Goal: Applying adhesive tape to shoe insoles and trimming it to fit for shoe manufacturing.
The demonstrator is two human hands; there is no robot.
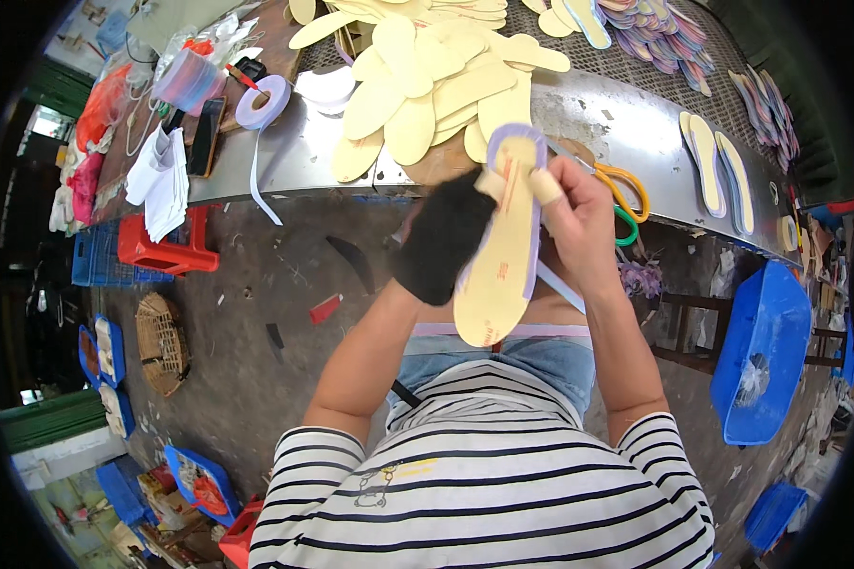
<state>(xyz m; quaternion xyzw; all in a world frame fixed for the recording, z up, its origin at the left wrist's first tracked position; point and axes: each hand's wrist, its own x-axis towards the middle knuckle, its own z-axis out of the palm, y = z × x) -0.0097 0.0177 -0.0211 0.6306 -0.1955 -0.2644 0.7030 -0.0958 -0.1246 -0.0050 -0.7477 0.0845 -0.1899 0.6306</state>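
Observation:
A cream insole is held up in front of me, its toe end toward the table and its heel toward my body. Lilac tape runs round its toe and along its sides. My left hand, in a black glove, is closed on the left side of the insole. Pinched at its right edge near the toe is my right hand, with beige wraps on its fingers. A loose strip of tape trails below the right hand. Yellow-handled scissors lie just beyond that hand, with a green scissor handle below them.
Many cream insoles are piled on the metal-edged table. Taped insoles lie at right. A tape roll, a phone and white cloth sit at left. A red stool and blue tub stand below.

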